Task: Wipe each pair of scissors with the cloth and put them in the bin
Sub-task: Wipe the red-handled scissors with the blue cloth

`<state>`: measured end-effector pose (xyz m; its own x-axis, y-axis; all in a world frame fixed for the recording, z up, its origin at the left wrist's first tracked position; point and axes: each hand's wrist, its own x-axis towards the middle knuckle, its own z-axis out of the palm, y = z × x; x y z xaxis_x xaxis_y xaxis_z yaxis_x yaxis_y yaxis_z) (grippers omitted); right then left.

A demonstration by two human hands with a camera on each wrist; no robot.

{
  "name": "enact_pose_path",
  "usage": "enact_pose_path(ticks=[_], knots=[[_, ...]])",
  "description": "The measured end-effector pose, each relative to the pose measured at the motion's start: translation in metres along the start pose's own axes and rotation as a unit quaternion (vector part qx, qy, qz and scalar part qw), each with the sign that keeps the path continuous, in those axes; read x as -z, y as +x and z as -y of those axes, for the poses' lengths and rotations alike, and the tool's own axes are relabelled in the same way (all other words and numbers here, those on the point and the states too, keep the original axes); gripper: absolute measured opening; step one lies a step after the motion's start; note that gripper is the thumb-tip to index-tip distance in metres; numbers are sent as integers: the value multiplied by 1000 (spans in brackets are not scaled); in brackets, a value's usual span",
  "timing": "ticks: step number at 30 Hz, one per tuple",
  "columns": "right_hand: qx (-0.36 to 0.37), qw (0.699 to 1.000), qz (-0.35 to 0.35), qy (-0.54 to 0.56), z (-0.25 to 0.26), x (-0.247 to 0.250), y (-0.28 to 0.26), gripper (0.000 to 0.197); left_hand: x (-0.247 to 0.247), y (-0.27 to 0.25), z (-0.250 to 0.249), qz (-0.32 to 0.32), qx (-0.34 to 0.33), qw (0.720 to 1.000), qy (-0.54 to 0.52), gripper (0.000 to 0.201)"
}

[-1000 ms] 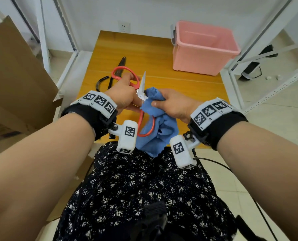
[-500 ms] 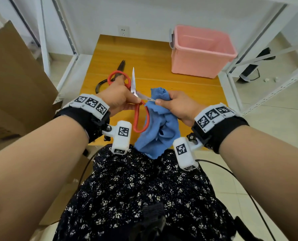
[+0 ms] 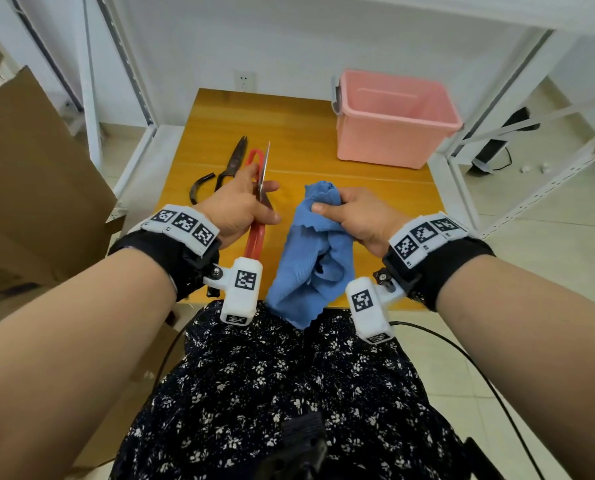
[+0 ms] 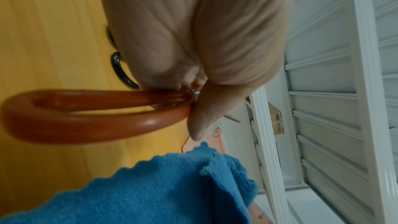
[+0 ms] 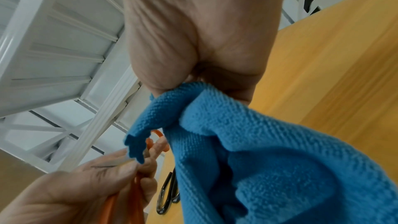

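Observation:
My left hand (image 3: 244, 206) grips red-handled scissors (image 3: 256, 233) at their pivot, above the table's near left part. Their blades are spread, one pointing up and away. A red handle loop (image 4: 71, 115) fills the left wrist view. My right hand (image 3: 355, 216) holds a bunched blue cloth (image 3: 318, 265) a short way right of the scissors, apart from the blades; the cloth (image 5: 247, 151) hangs down from my fist over the table's near edge. Black scissors (image 3: 230, 168) lie on the wooden table (image 3: 324, 168) behind my left hand. A pink bin (image 3: 393, 119) stands at the far right corner.
White metal shelving (image 3: 518, 109) frames the table on both sides. A cardboard box (image 3: 36, 168) stands to the left. The table's near edge is right above my lap.
The cloth has come off the blade and my right hand has drawn away to the right with it. The left hand has turned the red scissors so one blade points up and away.

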<state>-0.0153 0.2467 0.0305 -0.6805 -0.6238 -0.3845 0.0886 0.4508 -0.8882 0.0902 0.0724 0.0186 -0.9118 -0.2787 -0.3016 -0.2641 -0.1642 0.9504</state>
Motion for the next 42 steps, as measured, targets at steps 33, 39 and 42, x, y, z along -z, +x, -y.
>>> enact_pose_path(ticks=[33, 39, 42], knots=[[-54, 970, -234, -36, 3, 54, 42, 15, 10, 0, -38, 108, 38, 973, -200, 46], [28, 963, -250, 93, 25, 50, 37, 21, 10, -2, -36, 82, 66, 968, -228, 38], [57, 954, -246, 159, 35, 46, 32, 33, 9, -3, -36, 80, 74, 970, -217, 35]])
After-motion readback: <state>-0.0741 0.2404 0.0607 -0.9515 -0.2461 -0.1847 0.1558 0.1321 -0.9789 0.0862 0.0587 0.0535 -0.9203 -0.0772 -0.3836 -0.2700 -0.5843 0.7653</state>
